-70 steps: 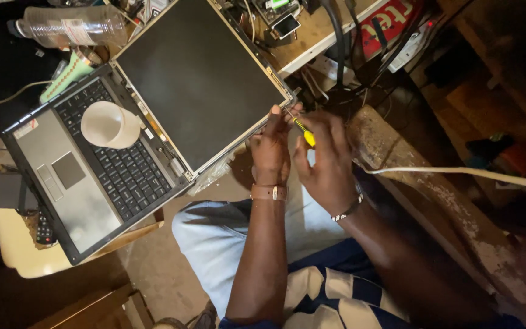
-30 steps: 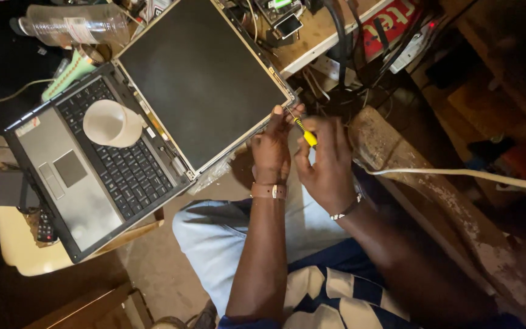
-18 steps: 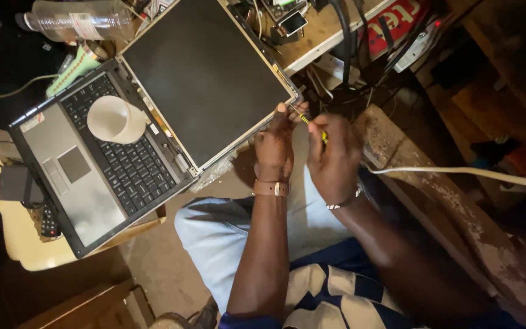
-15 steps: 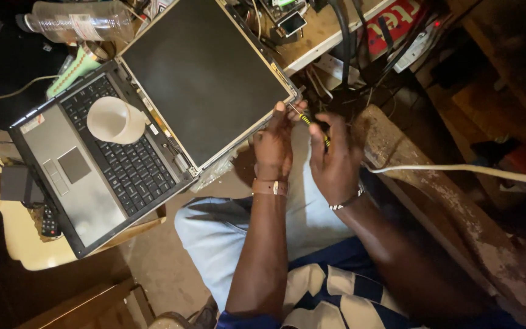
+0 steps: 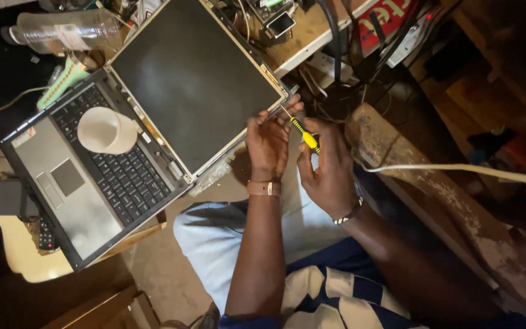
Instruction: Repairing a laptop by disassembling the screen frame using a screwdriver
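An open grey laptop with a bare dark screen panel (image 5: 196,85) is lying across a cluttered wooden bench (image 5: 302,30). 1 white bowl-shaped cap (image 5: 106,130) is sitting on its keyboard, and 1 clear plastic bottle (image 5: 62,30) is lying beyond the far corner. A white cable (image 5: 458,170) is running past on the right. The left hand (image 5: 269,143) is pinching the screen's lower right corner. The right hand (image 5: 330,167) is gripping a small yellow-handled screwdriver (image 5: 302,135), its metal tip angled up to that same corner, just beside the left fingertips (image 5: 293,108).
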